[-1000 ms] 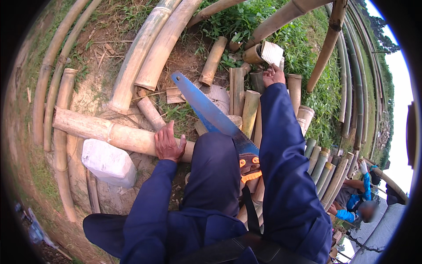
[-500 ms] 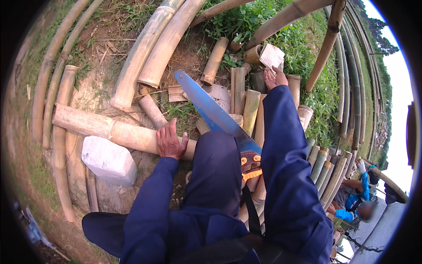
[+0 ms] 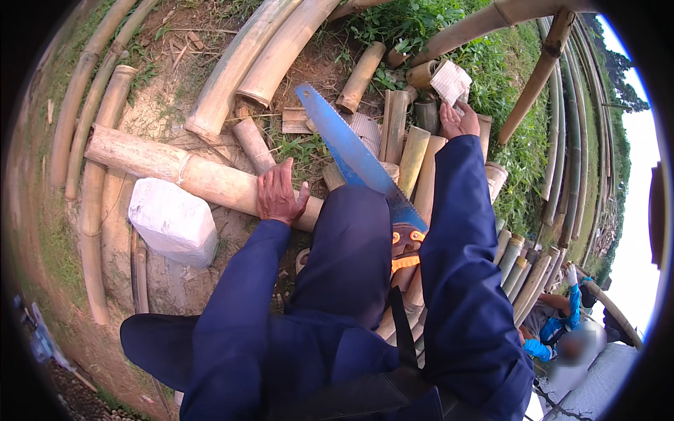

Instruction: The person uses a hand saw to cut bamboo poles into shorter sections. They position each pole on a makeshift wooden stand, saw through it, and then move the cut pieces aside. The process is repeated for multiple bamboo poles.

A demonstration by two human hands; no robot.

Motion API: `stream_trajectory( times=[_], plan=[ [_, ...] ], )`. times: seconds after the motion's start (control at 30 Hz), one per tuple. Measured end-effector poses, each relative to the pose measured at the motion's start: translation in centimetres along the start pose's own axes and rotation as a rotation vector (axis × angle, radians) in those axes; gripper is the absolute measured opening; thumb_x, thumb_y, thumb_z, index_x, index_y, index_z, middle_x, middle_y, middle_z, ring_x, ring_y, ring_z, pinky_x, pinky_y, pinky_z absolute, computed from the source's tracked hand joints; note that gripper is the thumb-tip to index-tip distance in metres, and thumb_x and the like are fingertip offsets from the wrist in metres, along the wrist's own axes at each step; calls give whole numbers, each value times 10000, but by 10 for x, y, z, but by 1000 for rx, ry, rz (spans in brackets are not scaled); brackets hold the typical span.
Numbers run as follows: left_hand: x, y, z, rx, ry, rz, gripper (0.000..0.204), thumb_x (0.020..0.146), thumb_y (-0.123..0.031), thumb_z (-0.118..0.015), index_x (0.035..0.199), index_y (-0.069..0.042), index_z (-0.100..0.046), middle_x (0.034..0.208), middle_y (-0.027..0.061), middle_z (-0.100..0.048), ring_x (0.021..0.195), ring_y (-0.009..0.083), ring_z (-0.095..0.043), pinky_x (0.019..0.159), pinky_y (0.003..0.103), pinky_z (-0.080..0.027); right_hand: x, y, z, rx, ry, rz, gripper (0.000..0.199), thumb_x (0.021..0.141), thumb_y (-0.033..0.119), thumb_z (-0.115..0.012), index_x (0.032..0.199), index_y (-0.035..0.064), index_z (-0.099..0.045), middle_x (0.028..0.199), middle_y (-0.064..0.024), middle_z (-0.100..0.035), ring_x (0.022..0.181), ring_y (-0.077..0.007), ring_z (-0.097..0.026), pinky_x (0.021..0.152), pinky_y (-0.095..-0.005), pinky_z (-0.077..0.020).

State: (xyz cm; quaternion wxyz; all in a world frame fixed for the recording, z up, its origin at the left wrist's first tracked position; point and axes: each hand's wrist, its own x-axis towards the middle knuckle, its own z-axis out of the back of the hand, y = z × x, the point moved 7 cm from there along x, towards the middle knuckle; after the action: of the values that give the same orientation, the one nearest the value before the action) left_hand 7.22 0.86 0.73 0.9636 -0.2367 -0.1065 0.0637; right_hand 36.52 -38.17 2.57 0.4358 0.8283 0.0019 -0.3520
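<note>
My left hand (image 3: 279, 193) lies palm down on a thick bamboo pole (image 3: 144, 156), fingers spread and thumb apart. At the far right of the short bamboo pieces, my right hand (image 3: 459, 122) reaches forward, its fingers closed at the lower edge of a corrugated cardboard piece (image 3: 451, 81); part of the grip is hard to see. A hand saw (image 3: 351, 144) with a blue blade and an orange-edged handle lies by my right thigh. Neither hand touches it. Several short cut bamboo pieces (image 3: 414, 158) lie beneath the saw and beside my right forearm.
A pale block (image 3: 173, 222) stands on the ground against the bamboo pole. Long bamboo poles (image 3: 228, 67) stretch away ahead, and a slanting bamboo post (image 3: 537, 77) rises at right. Another person in blue sleeves (image 3: 567, 330) works at the lower right.
The whole view has shifted slightly. The cardboard piece has tilted a little by my right hand. My left hand stays on the pole, and the saw lies as before.
</note>
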Motion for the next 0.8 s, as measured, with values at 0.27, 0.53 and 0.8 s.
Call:
stream_trajectory(
  times=[0.27, 0.53, 0.8],
  plan=[
    [5, 7, 16, -193, 64, 86, 645, 861, -408, -690, 1379, -51, -543, 1260, 170, -627, 1194, 337, -568, 1071, 465, -409, -246, -85, -97, -1056, 846, 134, 570, 972, 283, -735, 1409, -44, -569, 1213, -203, -715, 1032, -227, -711, 939, -348, -564],
    [-54, -59, 51, -1156, 189, 384, 573, 1026, -409, -566, 1439, -16, -502, 1394, 215, -602, 1344, 375, -542, 1153, 456, -395, -320, -140, -104, -1876, 1098, 390, 371, 904, 334, -750, 1128, 41, -721, 953, -209, -761, 905, -352, -751, 848, -433, -576],
    [-89, -31, 144, -459, 737, 122, 405, 989, -387, -608, 1229, -62, -574, 1060, 177, -705, 995, 388, -684, 875, 488, -523, -389, -264, -242, -1550, 1430, 588, 402, 896, 324, -745, 1132, 0, -719, 935, -198, -771, 874, -324, -756, 832, -430, -580]
  ],
)
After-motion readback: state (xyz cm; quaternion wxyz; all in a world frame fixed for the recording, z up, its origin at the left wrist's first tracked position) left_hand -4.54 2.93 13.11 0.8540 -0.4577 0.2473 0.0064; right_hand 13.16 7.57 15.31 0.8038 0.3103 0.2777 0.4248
